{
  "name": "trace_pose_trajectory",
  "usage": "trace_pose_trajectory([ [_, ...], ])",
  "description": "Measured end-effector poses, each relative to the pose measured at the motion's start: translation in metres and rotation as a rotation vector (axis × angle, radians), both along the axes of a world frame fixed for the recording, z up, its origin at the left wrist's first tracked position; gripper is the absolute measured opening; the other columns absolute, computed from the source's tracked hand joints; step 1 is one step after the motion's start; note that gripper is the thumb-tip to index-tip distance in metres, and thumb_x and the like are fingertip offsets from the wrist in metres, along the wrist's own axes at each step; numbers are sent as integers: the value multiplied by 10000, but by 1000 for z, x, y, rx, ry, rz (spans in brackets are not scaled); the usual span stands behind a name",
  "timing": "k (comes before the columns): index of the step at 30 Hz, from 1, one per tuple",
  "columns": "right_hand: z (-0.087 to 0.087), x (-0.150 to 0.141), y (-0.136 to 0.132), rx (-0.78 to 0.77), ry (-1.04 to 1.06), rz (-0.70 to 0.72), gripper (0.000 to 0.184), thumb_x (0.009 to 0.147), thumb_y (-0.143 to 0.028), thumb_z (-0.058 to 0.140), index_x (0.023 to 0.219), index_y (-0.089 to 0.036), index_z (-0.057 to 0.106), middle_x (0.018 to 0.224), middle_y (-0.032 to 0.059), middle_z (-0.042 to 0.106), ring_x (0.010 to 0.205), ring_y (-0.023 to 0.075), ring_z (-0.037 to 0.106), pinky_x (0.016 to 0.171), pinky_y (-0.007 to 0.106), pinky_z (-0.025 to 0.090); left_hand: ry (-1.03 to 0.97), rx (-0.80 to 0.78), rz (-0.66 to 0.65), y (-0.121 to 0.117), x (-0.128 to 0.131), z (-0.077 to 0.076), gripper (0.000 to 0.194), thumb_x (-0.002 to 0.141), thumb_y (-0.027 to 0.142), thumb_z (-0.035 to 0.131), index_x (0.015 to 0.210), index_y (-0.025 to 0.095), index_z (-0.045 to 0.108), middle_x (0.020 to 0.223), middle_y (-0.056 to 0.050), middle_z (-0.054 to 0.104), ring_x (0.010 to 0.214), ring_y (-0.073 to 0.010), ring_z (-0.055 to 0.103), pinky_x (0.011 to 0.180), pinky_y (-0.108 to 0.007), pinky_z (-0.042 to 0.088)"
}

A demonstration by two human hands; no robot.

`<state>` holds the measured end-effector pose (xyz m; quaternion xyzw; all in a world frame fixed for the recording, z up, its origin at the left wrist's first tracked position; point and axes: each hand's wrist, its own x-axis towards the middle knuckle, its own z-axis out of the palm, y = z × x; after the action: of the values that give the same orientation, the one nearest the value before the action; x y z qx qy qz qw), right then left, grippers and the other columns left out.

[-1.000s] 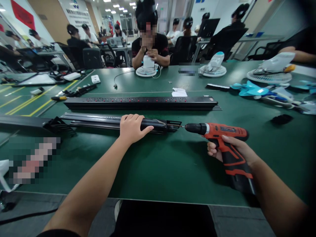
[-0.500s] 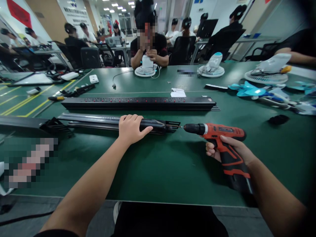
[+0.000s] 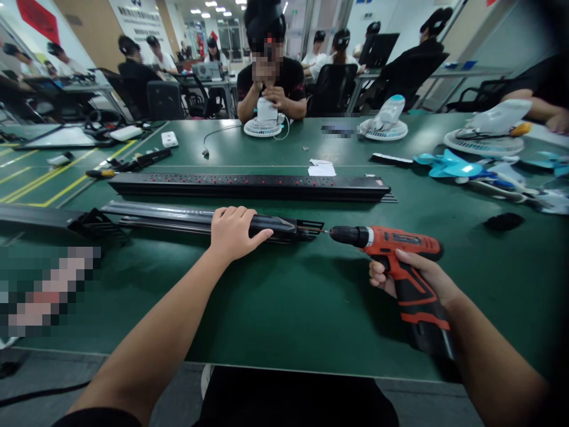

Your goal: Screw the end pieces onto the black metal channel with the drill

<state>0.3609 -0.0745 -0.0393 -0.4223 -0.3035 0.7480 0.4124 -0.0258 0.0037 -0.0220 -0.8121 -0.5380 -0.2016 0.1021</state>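
My left hand [image 3: 233,234] lies over a long black metal housing [image 3: 271,224] and grips it, fingers across its top and thumb along the near side. My right hand [image 3: 422,276] is wrapped round the handle of an orange and black cordless drill [image 3: 400,240]. The drill points left, and its thin bit [image 3: 325,232] is at a slotted black end bracket [image 3: 311,228] on the housing's right end. Whether the bit tip sits in a screw is too small to tell. Behind the housing lies a long black power strip [image 3: 249,185] with red-marked sockets.
A screwdriver [image 3: 100,174] lies by the power strip's left end. Another black housing [image 3: 35,218] is at the left. White paper [image 3: 321,168], blue fan blades [image 3: 448,163] and fan parts [image 3: 383,121] lie farther back. Across the green table [image 3: 284,308] a co-worker [image 3: 273,77] handles a small fan.
The view has shifted slightly. Both hands, the drill and the housing keep nearly the same places relative to each other.
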Motion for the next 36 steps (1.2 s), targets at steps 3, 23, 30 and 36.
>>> trace_pose_trajectory([
  [3,0,0,-1,-6,-3,-4,380,707,-455,513,1024,-249,536,704,0,588,657,169,549,674,303,517,6,-3,5,-1,0,1,598,943,739,463,1144,233,709,1102,-105,747,1052,-332,647,1015,-511,391],
  [23,4,-2,0,-5,-1,-8,378,693,-429,521,1017,-235,544,681,-6,571,633,150,522,648,299,506,9,16,7,0,0,0,602,943,746,463,1146,234,707,1101,-104,745,1054,-331,651,1019,-507,389],
  [30,5,-4,1,-10,-29,-24,368,673,-440,528,979,-239,555,666,-5,568,614,157,525,625,312,510,8,13,-3,0,1,2,593,948,739,451,1134,244,718,1081,-105,749,1045,-335,655,1009,-514,406],
  [36,4,-1,0,-11,-25,-19,359,663,-443,547,963,-247,560,663,-5,569,620,160,531,620,307,516,8,14,-5,0,1,2,593,948,736,460,1123,230,716,1071,-106,746,1035,-331,658,1002,-508,407],
])
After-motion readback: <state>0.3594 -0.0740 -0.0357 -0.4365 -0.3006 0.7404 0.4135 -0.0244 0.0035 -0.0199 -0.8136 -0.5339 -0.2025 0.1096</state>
